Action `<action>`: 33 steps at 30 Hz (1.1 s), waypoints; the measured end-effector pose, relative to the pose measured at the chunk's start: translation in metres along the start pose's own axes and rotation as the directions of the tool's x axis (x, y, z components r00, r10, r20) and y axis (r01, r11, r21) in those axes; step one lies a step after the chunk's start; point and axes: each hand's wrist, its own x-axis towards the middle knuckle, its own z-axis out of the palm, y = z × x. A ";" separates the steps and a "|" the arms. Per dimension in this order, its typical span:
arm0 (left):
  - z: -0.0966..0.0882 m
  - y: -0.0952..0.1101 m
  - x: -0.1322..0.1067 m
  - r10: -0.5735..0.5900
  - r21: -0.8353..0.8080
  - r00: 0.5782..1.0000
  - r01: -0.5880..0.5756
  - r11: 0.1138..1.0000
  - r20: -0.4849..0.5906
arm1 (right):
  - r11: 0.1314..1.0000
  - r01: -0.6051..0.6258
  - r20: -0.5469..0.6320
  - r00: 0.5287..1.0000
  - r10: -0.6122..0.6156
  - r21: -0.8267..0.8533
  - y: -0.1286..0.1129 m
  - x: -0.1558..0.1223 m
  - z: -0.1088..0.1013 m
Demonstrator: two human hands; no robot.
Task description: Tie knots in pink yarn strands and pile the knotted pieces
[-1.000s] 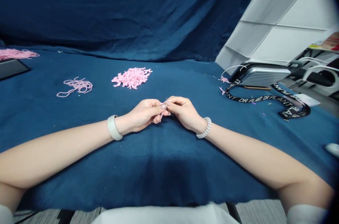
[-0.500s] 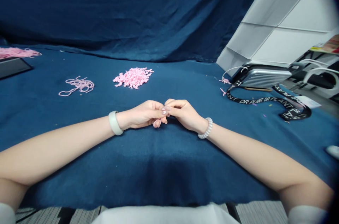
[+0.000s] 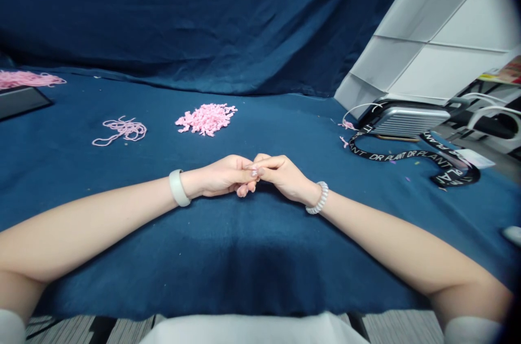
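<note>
pink yarn scraps (image 3: 206,119) | ahead of hands (image 3: 253,174) | hands closed together, any hold hidden

A: Your left hand (image 3: 222,177): where is it?

B: Just beside your right hand (image 3: 284,176), with your fingertips (image 3: 254,172) touching across the gap, both hands curled inward.

A: And your arms?

B: Your left arm (image 3: 81,230) and right arm (image 3: 407,246) angle in toward those hands. Whether your fingers pinch anything is too small to tell.
</note>
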 end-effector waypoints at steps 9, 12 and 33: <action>-0.004 -0.002 0.001 -0.040 0.022 0.999 0.040 0.999 -0.016 | 0.998 -0.024 0.022 1.000 0.023 0.066 -0.003 0.002 0.000; -0.005 -0.004 0.003 -0.048 -0.028 0.997 0.047 0.999 -0.062 | 0.988 -0.030 -0.063 0.997 0.040 0.153 0.001 0.003 0.002; -0.003 -0.002 0.006 -0.064 -0.139 0.992 0.049 0.989 -0.107 | 0.917 -0.145 -0.123 0.971 0.203 0.372 -0.003 0.005 0.009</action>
